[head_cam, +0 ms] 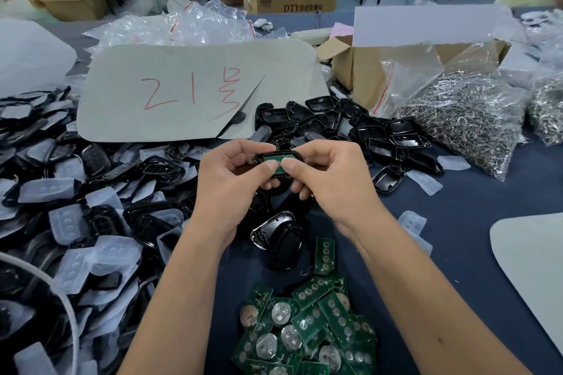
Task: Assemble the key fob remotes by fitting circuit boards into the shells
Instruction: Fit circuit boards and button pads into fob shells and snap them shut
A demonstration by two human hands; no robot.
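Above the table's middle, my left hand (231, 173) and my right hand (326, 176) hold one black key fob shell (278, 190) between them. A green circuit board (278, 161) lies in the shell, and both thumbs press on its near edge. My fingers curl under the shell and hide most of it. Below the hands lie two black shells (278, 237). A heap of green circuit boards (307, 326) with round metal battery clips sits near the front edge.
Black shells mixed with clear rubber button pads (76, 201) pile up at the left. More empty shells (350, 125) lie behind my hands. A bag of metal key rings (466, 119), an open cardboard box (365, 76) and a grey sheet with red writing (198, 88) stand farther back.
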